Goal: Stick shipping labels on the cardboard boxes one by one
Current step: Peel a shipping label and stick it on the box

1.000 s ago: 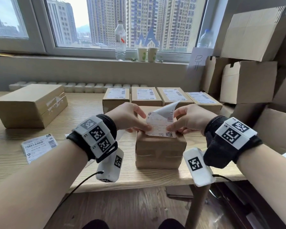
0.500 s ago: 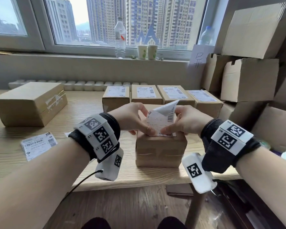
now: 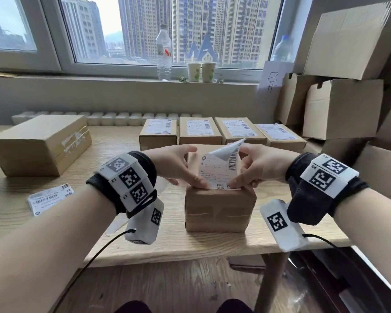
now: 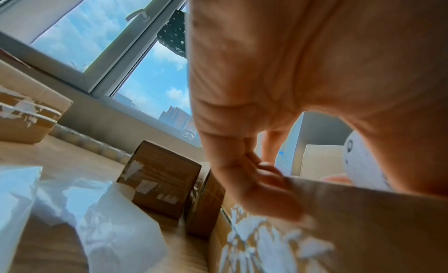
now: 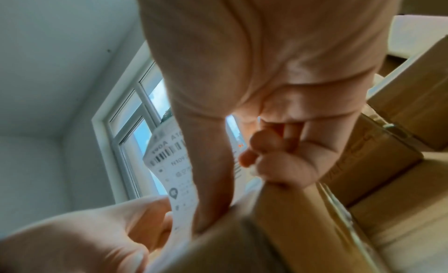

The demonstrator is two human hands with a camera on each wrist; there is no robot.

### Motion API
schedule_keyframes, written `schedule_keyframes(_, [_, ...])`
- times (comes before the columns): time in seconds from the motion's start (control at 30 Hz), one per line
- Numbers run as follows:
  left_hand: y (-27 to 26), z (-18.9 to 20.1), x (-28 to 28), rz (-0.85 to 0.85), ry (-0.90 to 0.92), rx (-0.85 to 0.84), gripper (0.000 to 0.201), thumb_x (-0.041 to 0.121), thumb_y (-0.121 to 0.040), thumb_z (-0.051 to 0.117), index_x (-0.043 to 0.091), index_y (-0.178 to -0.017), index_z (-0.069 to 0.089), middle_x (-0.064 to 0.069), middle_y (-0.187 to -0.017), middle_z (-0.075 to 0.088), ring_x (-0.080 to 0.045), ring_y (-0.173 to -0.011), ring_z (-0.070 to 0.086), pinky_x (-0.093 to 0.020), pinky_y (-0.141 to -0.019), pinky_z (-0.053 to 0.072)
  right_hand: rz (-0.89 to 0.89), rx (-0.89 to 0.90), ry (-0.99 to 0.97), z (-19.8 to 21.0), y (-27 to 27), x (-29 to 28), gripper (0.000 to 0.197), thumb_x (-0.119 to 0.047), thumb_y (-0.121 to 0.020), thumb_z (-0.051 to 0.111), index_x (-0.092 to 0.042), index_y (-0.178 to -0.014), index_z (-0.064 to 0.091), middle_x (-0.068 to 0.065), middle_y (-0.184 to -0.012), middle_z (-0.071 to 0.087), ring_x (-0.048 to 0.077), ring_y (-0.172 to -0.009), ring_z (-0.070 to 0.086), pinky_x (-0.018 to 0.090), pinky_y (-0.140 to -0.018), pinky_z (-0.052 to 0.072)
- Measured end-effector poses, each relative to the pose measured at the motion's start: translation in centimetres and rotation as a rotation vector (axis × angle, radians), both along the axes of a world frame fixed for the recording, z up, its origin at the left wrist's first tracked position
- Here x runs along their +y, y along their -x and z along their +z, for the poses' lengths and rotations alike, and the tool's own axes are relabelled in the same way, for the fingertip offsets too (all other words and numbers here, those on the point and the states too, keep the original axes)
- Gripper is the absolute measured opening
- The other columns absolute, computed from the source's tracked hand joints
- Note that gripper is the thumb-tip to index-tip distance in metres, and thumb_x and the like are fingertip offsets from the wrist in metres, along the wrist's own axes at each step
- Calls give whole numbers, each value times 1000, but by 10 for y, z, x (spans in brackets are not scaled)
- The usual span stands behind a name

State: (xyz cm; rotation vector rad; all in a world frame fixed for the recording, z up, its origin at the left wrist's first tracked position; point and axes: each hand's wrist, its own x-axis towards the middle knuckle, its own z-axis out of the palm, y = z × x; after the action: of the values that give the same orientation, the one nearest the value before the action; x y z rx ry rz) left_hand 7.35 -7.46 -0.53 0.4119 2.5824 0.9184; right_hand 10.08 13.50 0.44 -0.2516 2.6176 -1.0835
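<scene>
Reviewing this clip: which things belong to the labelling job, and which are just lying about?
In the job: label, small box under it, left hand, right hand, four labelled boxes, spare label, large box.
Lying about: water bottle, paper cups, stacked cartons.

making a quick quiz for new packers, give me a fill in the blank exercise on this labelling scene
1. The left hand and right hand hold the shipping label on the front box, its far corner curled ____.
2. Behind it stand ____ labelled boxes in a row.
3. A loose label lies on the table to the person's ____.
4. On the windowsill stand ____ paper cups.
Missing words: up; four; left; two
</scene>
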Motion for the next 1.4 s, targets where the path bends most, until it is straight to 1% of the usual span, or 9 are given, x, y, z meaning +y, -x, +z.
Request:
schedule_keyframes(0.1, [7,2,2,-20,207,102,142,70,-30,76,29,-150,11,-1,-153,23,-21,-138,30,-42,-112,31,35,55,-75,3,1,-6,69,-19,-61,87,-30,-117,50,-13,-79,63,4,-72,59,19,-59,46])
schedule_keyframes(0.23, [16,-3,12,-102,229,89,148,79,-22,73,32,-149,13,6,-157,9,-19,-145,12,-44,-118,16,17,125,-100,2,7,-10,51,-31,-55,90,-37,-89,52,-17,-93,60,0,-84,57,19,-77,46])
schedule_keyframes(0.33, [18,-6,12,-94,264,51,144,70,-35,71,30,-150,-6,8,-157,-18,-13,-146,-9,-41,-120,1,-4,143,-186,-2,14,-6,65,-51,-43,89,-30,-98,60,-9,-107,64,9,-95,62,24,-84,50])
schedule_keyframes(0.5, [24,-6,14,-117,262,51,142,70,-36,71,38,-147,-12,7,-155,-25,-11,-144,-16,-43,-119,-1,86,13,-123,2,16,0,25,-28,-68,83,-33,-79,60,-24,-67,67,-17,-62,59,0,-58,40])
schedule_keyframes(0.6, [33,-8,16,-112,255,59,147,73,-36,75,34,-148,-11,7,-156,-21,-11,-145,-14,-42,-119,-1,123,-40,-57,3,19,1,27,-19,-72,80,-32,-82,59,-22,-68,68,-17,-61,60,0,-59,42])
schedule_keyframes(0.73, [41,-4,17,-62,186,99,136,64,-46,78,20,-151,2,4,-159,4,-15,-145,10,-39,-119,12,82,-25,-58,2,31,3,53,-15,-70,81,-22,-113,51,-16,-89,66,-14,-70,61,3,-63,44])
schedule_keyframes(0.9, [52,-1,17,-2,114,128,118,57,-49,78,19,-147,24,2,-147,38,-17,-127,42,-33,-111,33,-8,18,-345,9,49,3,98,-53,-58,80,-21,-140,35,-6,-129,54,10,-108,49,22,-91,33])
schedule_keyframes(1.2, [72,-6,24,148,-9,137,63,48,-66,76,23,-118,51,4,-114,48,-7,-88,51,-19,-56,48,-164,30,-351,7,80,-1,62,-50,-62,79,-17,-110,57,-2,-100,60,12,-86,58,22,-65,52])
schedule_keyframes(1.4, [82,-10,29,203,-43,166,38,43,-80,68,19,-107,55,0,-106,54,-13,-85,58,-31,-62,59,-224,85,-295,3,97,-3,48,-45,-69,78,-15,-101,60,3,-95,62,19,-81,66,36,-72,60])
